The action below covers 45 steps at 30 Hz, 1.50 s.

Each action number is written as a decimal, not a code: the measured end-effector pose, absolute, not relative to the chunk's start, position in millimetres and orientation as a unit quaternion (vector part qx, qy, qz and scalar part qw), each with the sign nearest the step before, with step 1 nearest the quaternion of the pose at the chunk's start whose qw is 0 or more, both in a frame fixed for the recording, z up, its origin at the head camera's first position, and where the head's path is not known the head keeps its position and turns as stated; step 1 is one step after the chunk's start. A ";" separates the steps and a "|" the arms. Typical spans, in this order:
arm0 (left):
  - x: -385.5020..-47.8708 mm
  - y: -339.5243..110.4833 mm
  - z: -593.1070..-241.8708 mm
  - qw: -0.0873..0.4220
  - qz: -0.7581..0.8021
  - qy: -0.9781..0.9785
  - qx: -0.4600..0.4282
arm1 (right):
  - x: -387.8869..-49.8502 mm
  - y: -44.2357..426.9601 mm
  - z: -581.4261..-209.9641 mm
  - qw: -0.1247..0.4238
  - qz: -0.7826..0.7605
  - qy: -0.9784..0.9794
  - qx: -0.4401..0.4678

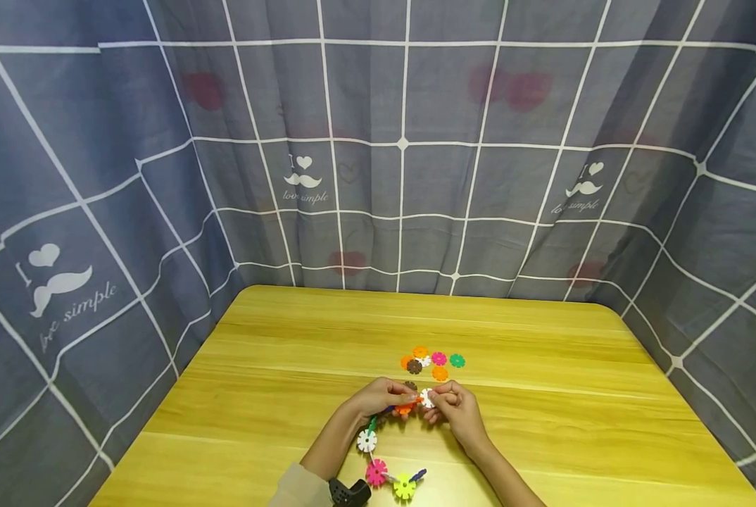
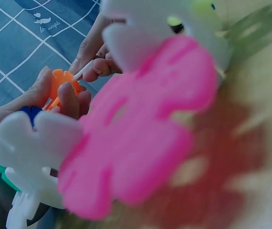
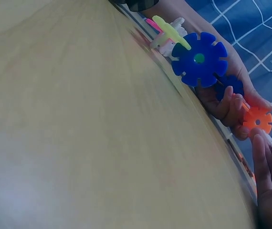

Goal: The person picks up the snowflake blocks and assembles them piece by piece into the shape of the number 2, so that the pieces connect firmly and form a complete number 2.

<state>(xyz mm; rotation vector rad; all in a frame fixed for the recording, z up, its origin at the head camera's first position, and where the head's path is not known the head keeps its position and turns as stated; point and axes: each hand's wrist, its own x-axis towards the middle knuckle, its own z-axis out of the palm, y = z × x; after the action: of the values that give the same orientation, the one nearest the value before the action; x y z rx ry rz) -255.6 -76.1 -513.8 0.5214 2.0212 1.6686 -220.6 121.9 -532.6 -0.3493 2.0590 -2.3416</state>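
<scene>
My left hand (image 1: pixel 375 398) pinches an orange snowflake disc (image 3: pixel 257 120) at one end of a chain of notched plastic discs. Between the thumb and fingers of my right hand (image 1: pixel 459 412) is a white snowflake disc (image 1: pixel 426 398), its edge at the orange disc's rim. From the left hand the chain curves toward me through a blue disc (image 3: pixel 230 88), a green one, a white one (image 1: pixel 367 441), a pink one (image 1: pixel 376 472) and a yellow one (image 1: pixel 405 487). Another blue disc (image 3: pixel 199 59) forms its far end. Fingers partly hide the joint between orange and white.
Beyond the hands, loose discs lie on the wooden table (image 1: pixel 276 352): a green one (image 1: pixel 457 360), a pink one (image 1: pixel 438 359), several orange ones, a white one and brown ones (image 1: pixel 414 366). A black device (image 1: pixel 349 493) sits at the left wrist. Grey checked curtains (image 1: pixel 365 176) surround the table.
</scene>
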 end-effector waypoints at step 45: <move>-253.7 -72.7 -517.2 0.275 0.681 0.662 0.151 | -207.6 105.8 -525.4 -0.109 -0.717 0.685 -0.070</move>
<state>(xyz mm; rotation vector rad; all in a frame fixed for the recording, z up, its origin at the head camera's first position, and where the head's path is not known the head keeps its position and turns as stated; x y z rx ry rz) -253.7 -72.7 -517.2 0.4053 1.7793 1.8300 -207.6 105.8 -525.4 -0.2375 2.3143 -2.4244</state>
